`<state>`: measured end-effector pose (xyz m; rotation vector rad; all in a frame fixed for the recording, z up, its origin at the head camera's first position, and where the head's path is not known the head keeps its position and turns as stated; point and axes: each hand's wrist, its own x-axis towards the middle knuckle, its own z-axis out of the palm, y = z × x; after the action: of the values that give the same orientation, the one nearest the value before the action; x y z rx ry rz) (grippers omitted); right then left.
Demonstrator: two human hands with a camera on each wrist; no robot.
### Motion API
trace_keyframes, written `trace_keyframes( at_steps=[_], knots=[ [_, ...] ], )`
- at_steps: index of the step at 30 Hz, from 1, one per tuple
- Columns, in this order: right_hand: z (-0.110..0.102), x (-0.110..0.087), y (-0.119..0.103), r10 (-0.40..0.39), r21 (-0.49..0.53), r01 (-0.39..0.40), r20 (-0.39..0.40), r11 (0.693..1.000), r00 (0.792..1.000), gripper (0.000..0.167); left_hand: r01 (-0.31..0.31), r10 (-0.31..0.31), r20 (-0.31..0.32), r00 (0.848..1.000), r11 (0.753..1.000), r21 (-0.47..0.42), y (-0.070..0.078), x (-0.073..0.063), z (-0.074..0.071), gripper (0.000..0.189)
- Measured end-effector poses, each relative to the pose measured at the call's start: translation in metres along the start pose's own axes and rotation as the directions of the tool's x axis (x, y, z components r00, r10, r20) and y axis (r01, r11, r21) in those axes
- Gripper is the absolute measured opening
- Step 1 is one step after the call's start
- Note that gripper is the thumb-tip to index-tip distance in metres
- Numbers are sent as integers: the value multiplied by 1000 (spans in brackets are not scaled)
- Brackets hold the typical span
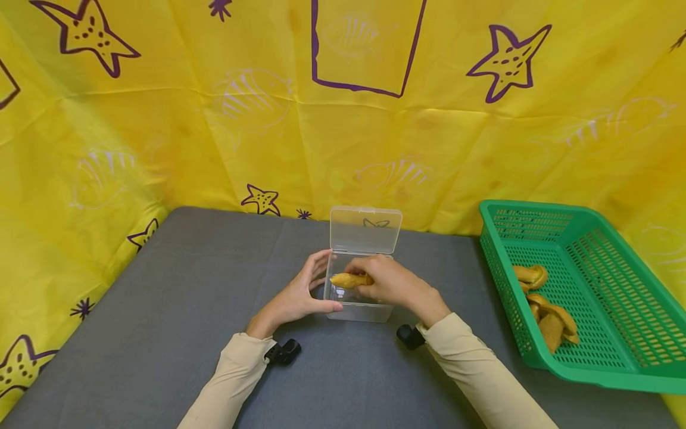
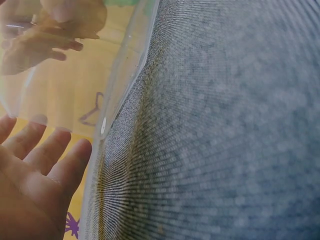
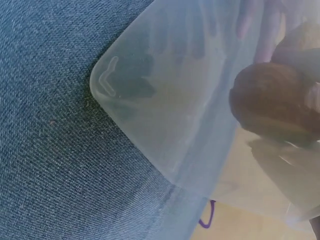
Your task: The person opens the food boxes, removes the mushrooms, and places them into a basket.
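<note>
A clear plastic box (image 1: pixel 356 313) stands on the grey table, its hinged lid (image 1: pixel 348 229) raised at the back. My left hand (image 1: pixel 297 292) holds the box at its left side, thumb on the front corner and fingers towards the back. In the left wrist view, fingertips (image 2: pixel 75 155) meet the see-through wall. My right hand (image 1: pixel 393 283) is over the box's opening and grips a yellow-brown mushroom (image 1: pixel 345 280), which lies sideways within the rim. Through the cloudy plastic, the right wrist view shows the mushroom's rounded brown end (image 3: pixel 270 102).
To the right is a green mesh basket (image 1: pixel 621 381) with several mushrooms (image 1: pixel 554 325) along its left side. Behind the table (image 1: pixel 214 256) hangs a yellow cloth (image 1: pixel 300 149) printed with starfish and fish. A black strap device (image 1: pixel 284 353) sits on each wrist.
</note>
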<state>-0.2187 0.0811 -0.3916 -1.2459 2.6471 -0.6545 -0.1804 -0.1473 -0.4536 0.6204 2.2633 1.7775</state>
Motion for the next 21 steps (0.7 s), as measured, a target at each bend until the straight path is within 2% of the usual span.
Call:
trace_keyframes(
  at_steps=[14, 21],
  knots=[
    [-20, -14, -5, 56, 110, -41, -140, 993, 989, 32, 15, -15, 4, 1000, 1000, 6, 1, 1, 0, 104],
    [-29, -24, -11, 46, 123, -22, -195, 992, 980, 32, 15, -15, 3, 1000, 1000, 10, 0, 0, 0, 105]
  ],
)
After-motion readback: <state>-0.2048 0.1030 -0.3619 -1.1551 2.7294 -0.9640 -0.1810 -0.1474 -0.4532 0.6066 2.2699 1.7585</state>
